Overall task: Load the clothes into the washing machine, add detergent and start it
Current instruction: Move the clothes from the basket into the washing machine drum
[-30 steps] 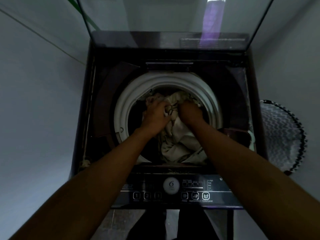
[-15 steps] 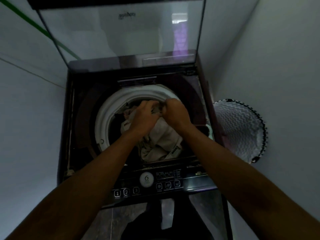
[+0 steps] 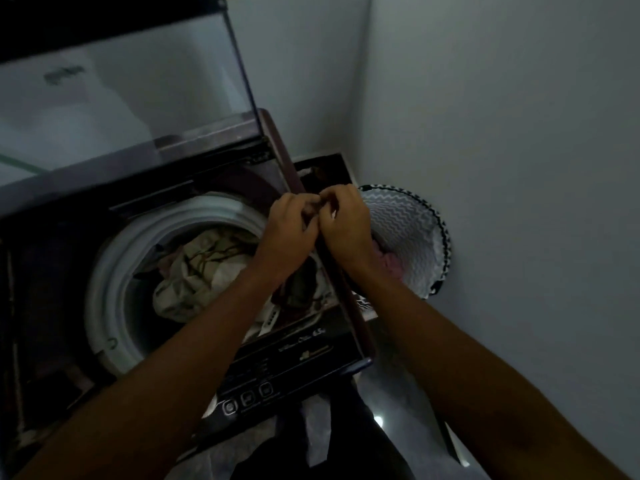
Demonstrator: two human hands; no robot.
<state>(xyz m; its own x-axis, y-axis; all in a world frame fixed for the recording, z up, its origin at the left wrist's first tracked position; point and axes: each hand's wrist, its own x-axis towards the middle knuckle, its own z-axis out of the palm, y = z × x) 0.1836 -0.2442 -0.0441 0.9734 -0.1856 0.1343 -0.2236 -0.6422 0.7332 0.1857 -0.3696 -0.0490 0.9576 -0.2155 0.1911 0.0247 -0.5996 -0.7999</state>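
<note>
The top-loading washing machine (image 3: 311,344) stands with its glass lid (image 3: 121,91) raised. Pale patterned clothes (image 3: 194,271) lie heaped inside the white drum rim (image 3: 110,265). My left hand (image 3: 287,233) and my right hand (image 3: 346,230) meet above the machine's right edge, clear of the drum. Their fingers are curled and the fingertips pinch a small dark thing (image 3: 313,211) between them; what it is cannot be told. No detergent container is in view.
A round laundry basket (image 3: 419,223) with a zigzag pattern stands on the floor right of the machine, with a pink cloth (image 3: 389,266) inside. The control panel buttons (image 3: 247,398) face me. Grey walls close in at the back and right.
Both hands have come up out of the drum, let go of the pale clothes and moved right to the machine's edge. The view has swung right toward the basket.
</note>
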